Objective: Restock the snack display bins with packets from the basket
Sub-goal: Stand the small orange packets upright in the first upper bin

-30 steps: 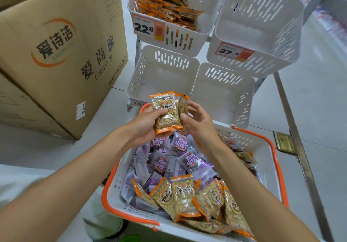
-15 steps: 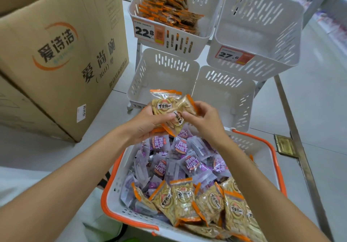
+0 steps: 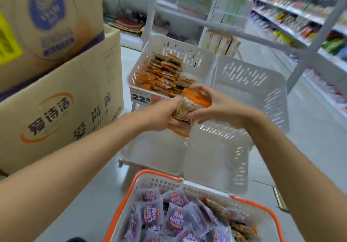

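Both hands (image 3: 189,110) on orange-edged packets (image 3: 189,108) just before stocked bin rim (image 3: 131,80).

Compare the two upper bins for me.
The left bin holds a heap of orange-edged packets; the right bin looks empty. The left bin's price tag reads 22.8; the right bin's front is hidden behind the right hand. Both are white and slotted.

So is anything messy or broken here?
Nothing stands out. Both hands hold orange-edged packets near the bin with matching packets. The other white bins look intact, and the basket keeps its packets inside.
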